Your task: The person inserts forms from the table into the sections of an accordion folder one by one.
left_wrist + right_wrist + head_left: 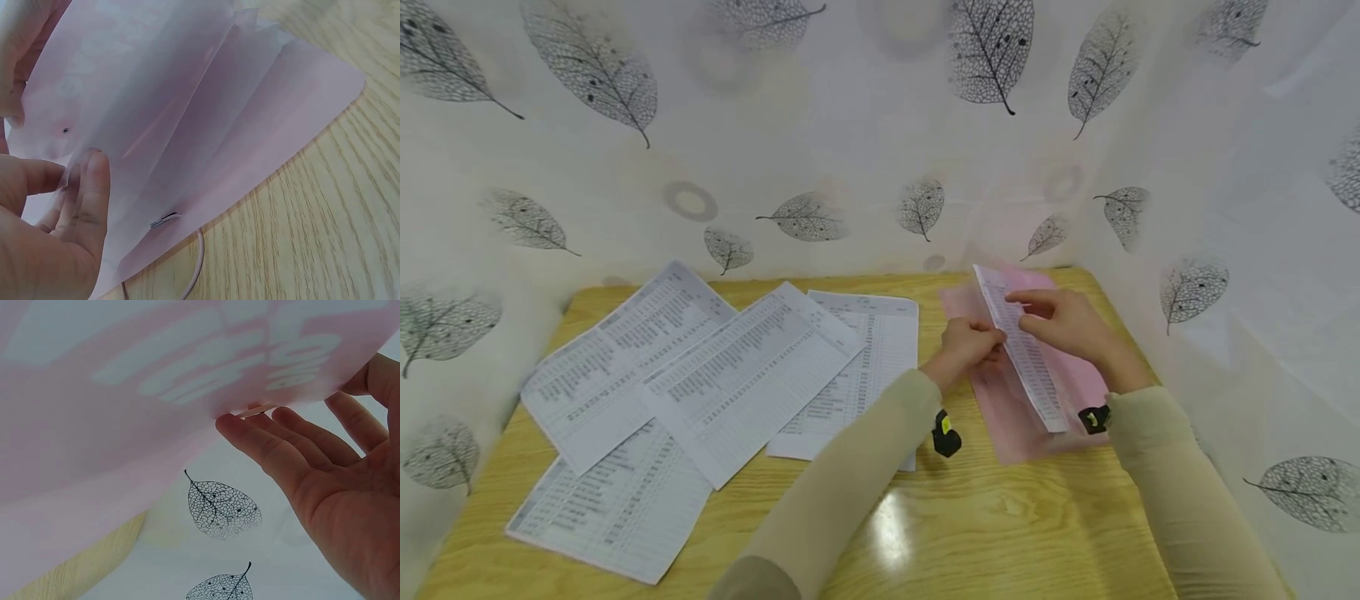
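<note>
In the head view, a pink translucent folder (1011,429) lies at the table's right, with one side lifted and a narrow strip of printed paper (1037,383) showing through it. My left hand (966,346) pinches the folder's raised edge between thumb and fingers. The left wrist view shows that left hand (59,219) close up on the folder's clear pink layers (250,125), beside a small metal eyelet. My right hand (1067,325) has its fingers extended against the strip's upper part. White lettering crosses the folder (187,425) in the right wrist view, where the right hand's fingertips (232,425) touch its edge.
Several printed sheets (752,383) overlap on the left and middle of the wooden table (970,525). A leaf-patterned white curtain (850,150) hangs behind and along both sides. A pink cord (200,262) loops from the folder's lower edge.
</note>
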`<state>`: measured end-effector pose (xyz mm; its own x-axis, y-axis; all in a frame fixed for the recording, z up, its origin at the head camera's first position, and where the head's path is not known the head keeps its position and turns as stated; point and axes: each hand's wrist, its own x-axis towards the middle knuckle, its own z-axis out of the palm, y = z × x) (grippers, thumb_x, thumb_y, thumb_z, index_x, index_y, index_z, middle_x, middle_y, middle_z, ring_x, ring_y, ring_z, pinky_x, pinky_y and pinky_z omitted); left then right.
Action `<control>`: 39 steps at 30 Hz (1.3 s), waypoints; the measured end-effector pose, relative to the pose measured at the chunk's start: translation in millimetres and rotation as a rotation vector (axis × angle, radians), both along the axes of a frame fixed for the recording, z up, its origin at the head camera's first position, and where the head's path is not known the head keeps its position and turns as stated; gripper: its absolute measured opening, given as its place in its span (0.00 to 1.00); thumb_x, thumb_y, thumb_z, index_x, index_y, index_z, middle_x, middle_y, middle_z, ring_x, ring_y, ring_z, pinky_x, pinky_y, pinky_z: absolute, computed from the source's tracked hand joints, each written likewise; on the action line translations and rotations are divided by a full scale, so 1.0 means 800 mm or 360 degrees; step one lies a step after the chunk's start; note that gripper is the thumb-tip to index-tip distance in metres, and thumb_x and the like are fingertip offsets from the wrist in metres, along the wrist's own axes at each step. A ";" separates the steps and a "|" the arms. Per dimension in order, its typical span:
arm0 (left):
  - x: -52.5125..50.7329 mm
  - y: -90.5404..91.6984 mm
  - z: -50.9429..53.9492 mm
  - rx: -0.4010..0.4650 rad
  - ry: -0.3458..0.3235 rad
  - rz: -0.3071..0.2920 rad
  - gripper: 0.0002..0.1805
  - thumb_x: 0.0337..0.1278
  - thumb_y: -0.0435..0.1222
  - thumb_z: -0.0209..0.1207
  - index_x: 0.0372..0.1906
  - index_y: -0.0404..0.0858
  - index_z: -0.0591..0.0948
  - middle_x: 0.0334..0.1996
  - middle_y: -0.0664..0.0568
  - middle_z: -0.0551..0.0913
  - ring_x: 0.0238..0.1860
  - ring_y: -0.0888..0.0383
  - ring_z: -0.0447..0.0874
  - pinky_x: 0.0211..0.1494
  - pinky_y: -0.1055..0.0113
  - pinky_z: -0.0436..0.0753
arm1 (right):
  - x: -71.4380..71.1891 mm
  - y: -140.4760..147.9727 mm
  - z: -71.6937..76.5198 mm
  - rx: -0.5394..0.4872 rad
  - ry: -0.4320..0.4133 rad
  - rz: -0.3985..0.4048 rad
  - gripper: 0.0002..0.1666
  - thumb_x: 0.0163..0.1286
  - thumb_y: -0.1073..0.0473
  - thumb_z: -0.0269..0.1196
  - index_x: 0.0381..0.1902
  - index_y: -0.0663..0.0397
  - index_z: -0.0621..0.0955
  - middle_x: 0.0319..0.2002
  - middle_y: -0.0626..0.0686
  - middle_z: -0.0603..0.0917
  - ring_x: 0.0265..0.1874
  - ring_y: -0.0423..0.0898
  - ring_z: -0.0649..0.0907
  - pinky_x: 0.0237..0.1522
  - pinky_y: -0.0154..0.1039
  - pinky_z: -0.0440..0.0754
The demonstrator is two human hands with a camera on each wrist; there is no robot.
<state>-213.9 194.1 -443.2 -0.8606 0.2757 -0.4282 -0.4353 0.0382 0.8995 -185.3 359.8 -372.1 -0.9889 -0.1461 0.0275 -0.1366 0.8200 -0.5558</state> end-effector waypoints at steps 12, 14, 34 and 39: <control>-0.022 -0.094 0.014 0.0131 0.0011 -0.0385 0.20 0.70 0.34 0.63 0.63 0.34 0.81 0.52 0.35 0.89 0.40 0.51 0.92 0.51 0.57 0.93 | -0.003 -0.005 0.006 0.0020 -0.0004 0.0035 0.25 0.72 0.61 0.60 0.65 0.57 0.83 0.64 0.67 0.83 0.58 0.66 0.87 0.57 0.61 0.87; -0.025 -0.112 0.017 0.0104 0.0050 -0.0402 0.20 0.71 0.34 0.63 0.64 0.34 0.81 0.51 0.36 0.90 0.37 0.55 0.91 0.47 0.61 0.93 | -0.003 -0.005 0.006 0.0027 -0.0015 0.0028 0.25 0.72 0.61 0.60 0.65 0.56 0.83 0.64 0.66 0.83 0.58 0.66 0.87 0.57 0.61 0.87; -0.045 -0.334 0.018 -0.0246 0.0183 -0.0333 0.25 0.76 0.39 0.60 0.71 0.32 0.76 0.52 0.40 0.88 0.44 0.52 0.93 0.50 0.60 0.93 | 0.002 -0.004 0.002 0.0080 -0.0026 0.0046 0.25 0.72 0.60 0.60 0.65 0.56 0.83 0.63 0.66 0.84 0.57 0.63 0.87 0.50 0.29 0.80; -0.050 -0.386 0.014 -0.0293 0.0191 -0.0253 0.26 0.77 0.39 0.59 0.72 0.31 0.75 0.53 0.39 0.87 0.42 0.57 0.92 0.50 0.62 0.92 | 0.003 -0.005 0.001 0.0087 -0.0028 0.0044 0.25 0.73 0.59 0.61 0.66 0.55 0.83 0.64 0.66 0.84 0.57 0.63 0.87 0.53 0.39 0.85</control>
<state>-254.3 -114.3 -431.9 -0.8604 0.3384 -0.3811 -0.3015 0.2649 0.9159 -183.3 355.7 -371.1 -0.9848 -0.1738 0.0016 -0.1500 0.8453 -0.5128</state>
